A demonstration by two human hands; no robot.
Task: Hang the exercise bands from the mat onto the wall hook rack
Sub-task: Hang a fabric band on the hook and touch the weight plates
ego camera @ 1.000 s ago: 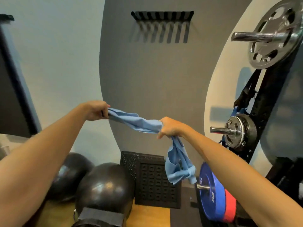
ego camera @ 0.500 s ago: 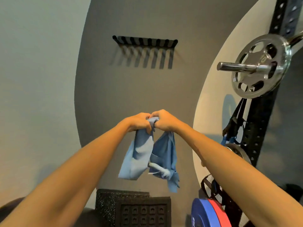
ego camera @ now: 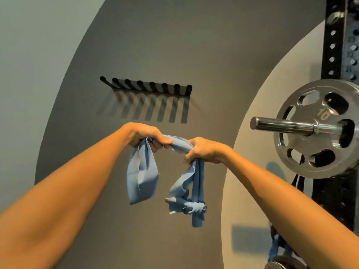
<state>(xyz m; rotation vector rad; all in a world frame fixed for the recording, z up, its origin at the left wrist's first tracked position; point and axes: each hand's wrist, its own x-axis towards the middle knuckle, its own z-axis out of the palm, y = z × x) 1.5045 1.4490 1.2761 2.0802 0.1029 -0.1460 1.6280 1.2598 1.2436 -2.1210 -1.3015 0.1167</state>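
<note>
A light blue exercise band (ego camera: 142, 175) is held up in front of the grey wall. My left hand (ego camera: 144, 135) grips its left part, and a wide loop hangs below that fist. My right hand (ego camera: 202, 150) grips the right part, where a twisted, knotted end dangles. A short stretch of band runs between the two fists. The black wall hook rack (ego camera: 147, 86), a row of several bare pegs, is mounted on the wall just above and a little left of my hands.
A chrome barbell sleeve (ego camera: 281, 124) with a silver weight plate (ego camera: 318, 129) juts out at the right, on a black perforated rack upright (ego camera: 338, 35). Dark straps and a blue strap (ego camera: 275, 247) hang below the plate.
My hands have drawn apart, spreading the band between them, and have risen closer to the hook rack. The view has tilted upward; the floor items have dropped out of sight.
</note>
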